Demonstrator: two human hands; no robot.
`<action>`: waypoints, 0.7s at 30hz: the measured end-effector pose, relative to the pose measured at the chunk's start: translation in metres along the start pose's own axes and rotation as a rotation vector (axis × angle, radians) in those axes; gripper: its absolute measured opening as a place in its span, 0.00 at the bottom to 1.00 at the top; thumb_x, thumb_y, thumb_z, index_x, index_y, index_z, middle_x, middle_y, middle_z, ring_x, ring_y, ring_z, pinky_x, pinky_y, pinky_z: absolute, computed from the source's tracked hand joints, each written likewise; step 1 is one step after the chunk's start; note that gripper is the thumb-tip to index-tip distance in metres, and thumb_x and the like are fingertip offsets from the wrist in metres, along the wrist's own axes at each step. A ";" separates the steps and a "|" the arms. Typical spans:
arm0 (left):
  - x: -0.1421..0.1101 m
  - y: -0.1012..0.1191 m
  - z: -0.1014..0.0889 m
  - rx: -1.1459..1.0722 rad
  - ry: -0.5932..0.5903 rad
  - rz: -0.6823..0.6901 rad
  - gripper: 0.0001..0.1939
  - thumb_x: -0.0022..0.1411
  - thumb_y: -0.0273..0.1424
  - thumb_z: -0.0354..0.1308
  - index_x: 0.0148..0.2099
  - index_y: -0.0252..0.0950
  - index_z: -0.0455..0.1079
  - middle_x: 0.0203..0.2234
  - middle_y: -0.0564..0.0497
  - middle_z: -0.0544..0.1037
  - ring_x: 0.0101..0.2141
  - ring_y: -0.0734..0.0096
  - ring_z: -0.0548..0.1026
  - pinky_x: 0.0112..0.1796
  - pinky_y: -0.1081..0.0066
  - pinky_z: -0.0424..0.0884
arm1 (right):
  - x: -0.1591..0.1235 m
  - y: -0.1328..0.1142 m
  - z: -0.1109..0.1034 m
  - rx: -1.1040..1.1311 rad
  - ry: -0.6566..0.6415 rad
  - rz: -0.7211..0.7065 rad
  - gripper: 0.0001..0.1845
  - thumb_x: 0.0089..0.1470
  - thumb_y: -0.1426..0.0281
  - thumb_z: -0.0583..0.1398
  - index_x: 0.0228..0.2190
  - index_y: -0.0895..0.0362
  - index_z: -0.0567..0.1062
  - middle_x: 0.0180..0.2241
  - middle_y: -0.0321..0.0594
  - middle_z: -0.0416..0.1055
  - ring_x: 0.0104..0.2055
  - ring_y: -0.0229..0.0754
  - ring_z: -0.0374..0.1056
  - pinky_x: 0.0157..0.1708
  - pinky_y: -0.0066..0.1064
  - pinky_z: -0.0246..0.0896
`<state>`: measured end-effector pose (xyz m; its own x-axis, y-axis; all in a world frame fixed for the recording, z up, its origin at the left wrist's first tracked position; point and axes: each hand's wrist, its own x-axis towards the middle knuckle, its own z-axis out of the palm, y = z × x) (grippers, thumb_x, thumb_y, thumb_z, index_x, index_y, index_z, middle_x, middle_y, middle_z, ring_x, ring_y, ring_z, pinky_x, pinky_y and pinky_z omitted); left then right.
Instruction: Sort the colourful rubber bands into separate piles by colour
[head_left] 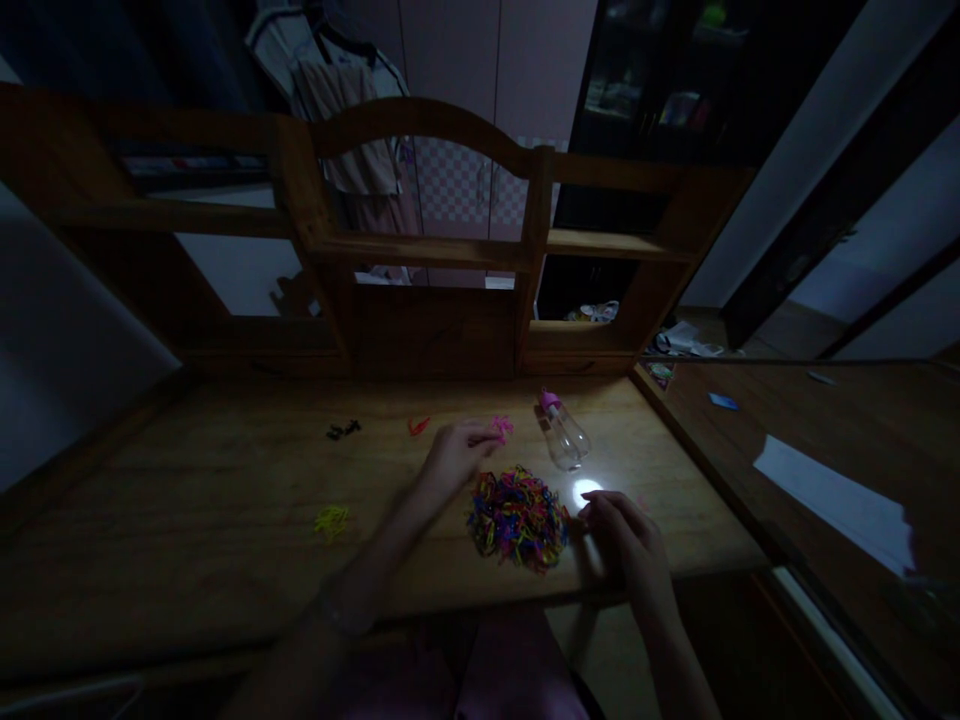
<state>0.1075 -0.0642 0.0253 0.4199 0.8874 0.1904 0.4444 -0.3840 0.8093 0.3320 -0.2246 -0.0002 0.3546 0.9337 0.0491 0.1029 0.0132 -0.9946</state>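
Pink bands (504,427) at our left grip (456,452)
Multicoloured pile (519,519) beside our right grip (630,532); we cannot tell whether either hand holds anything.

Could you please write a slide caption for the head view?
Left hand at the pink bands, right hand beside the multicoloured pile, yellow bands and a bottle nearby on the desk.

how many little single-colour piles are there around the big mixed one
4: pink pile at the left hand, red pile left of it, black pile farther left, yellow pile nearer the camera. Some may be hidden.
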 end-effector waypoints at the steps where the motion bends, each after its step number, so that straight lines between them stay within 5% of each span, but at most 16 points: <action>1: 0.015 -0.002 -0.002 0.042 -0.006 0.007 0.10 0.58 0.26 0.59 0.41 0.36 0.79 0.36 0.47 0.82 0.36 0.64 0.79 0.39 0.69 0.73 | -0.001 -0.001 0.000 0.001 0.004 -0.002 0.18 0.58 0.54 0.59 0.35 0.56 0.78 0.29 0.40 0.74 0.34 0.45 0.69 0.38 0.31 0.63; 7: 0.060 -0.014 0.006 0.198 -0.031 0.071 0.09 0.57 0.24 0.60 0.39 0.36 0.80 0.34 0.46 0.82 0.36 0.64 0.78 0.40 0.70 0.69 | -0.005 -0.003 0.000 -0.004 0.050 -0.016 0.18 0.58 0.54 0.59 0.36 0.56 0.77 0.29 0.40 0.74 0.34 0.44 0.69 0.36 0.31 0.62; 17: 0.053 -0.012 -0.008 0.275 0.006 0.153 0.11 0.62 0.26 0.54 0.42 0.36 0.78 0.36 0.46 0.81 0.37 0.63 0.77 0.41 0.70 0.67 | -0.005 -0.001 -0.006 0.019 0.029 -0.041 0.17 0.60 0.56 0.58 0.36 0.56 0.77 0.30 0.39 0.73 0.33 0.43 0.68 0.36 0.30 0.62; 21: 0.032 0.009 -0.008 0.227 -0.107 0.202 0.11 0.63 0.27 0.53 0.42 0.38 0.77 0.37 0.50 0.80 0.37 0.67 0.77 0.40 0.73 0.68 | -0.004 0.003 -0.006 0.018 0.036 -0.042 0.15 0.61 0.57 0.58 0.36 0.56 0.77 0.30 0.39 0.73 0.34 0.43 0.68 0.37 0.30 0.61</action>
<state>0.1190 -0.0377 0.0430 0.5932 0.7600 0.2654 0.5037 -0.6076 0.6141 0.3364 -0.2307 -0.0025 0.3831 0.9189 0.0941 0.1021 0.0591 -0.9930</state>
